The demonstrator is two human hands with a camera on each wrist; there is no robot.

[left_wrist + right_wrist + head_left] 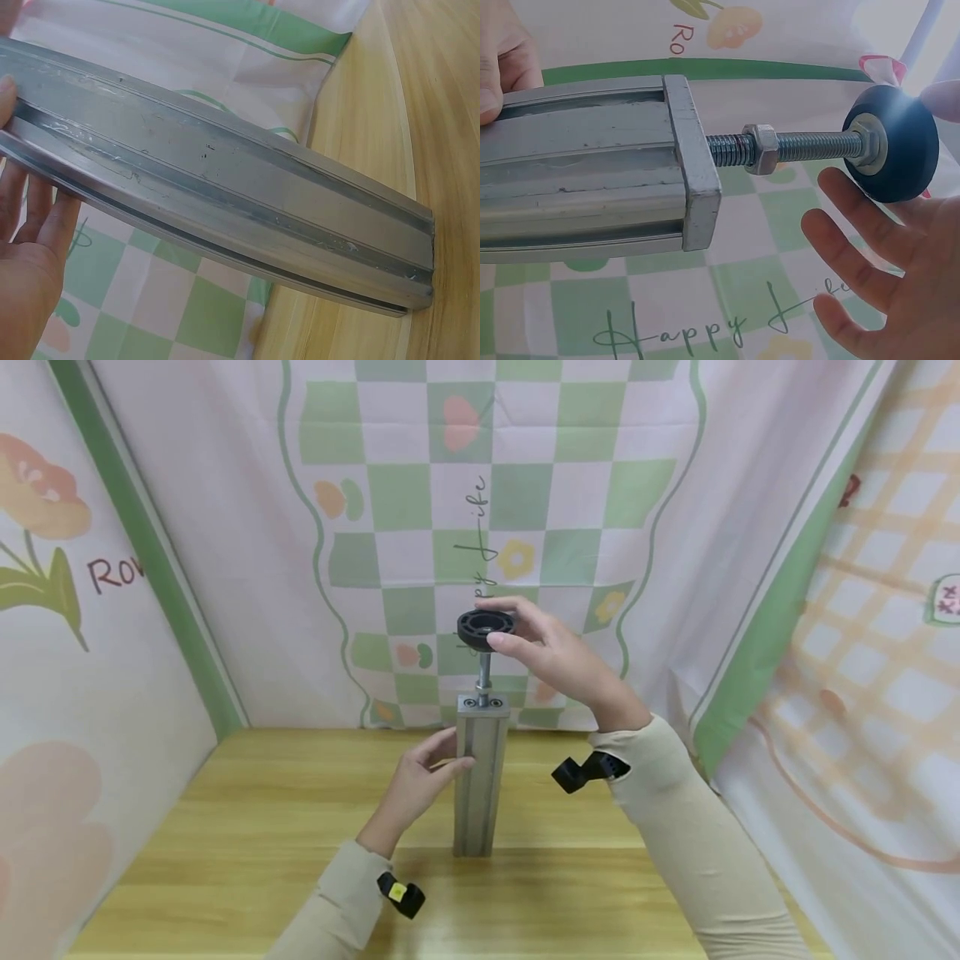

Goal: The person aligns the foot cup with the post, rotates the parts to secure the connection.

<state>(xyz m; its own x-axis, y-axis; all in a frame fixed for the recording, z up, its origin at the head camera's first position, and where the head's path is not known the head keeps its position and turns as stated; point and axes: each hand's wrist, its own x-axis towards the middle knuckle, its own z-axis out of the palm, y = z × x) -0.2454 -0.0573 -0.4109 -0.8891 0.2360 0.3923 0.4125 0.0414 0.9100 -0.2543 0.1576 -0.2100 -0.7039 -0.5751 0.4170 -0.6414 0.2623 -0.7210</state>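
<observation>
An aluminium profile [478, 785] stands upright on the wooden table, its grooved sides showing in the left wrist view. My left hand [426, 775] grips it partway up, thumb on the near face and fingers round the far side. From the profile's end plate [697, 161] rises a threaded rod [817, 145] carrying a hex nut [762, 149]. On top of the rod sits a round black levelling foot [472, 633], its flat side up. My right hand [551, 652] pinches the foot's rim between thumb and fingers; the other fingers spread beside the rod.
Wood-grain table top [300, 802] lies around the profile's base. A checked curtain [405, 497] hangs behind the table, with printed cloth [82, 693] at the left and more cloth [862, 710] at the right. Black wrist mounts [588, 772] sit on both sleeves.
</observation>
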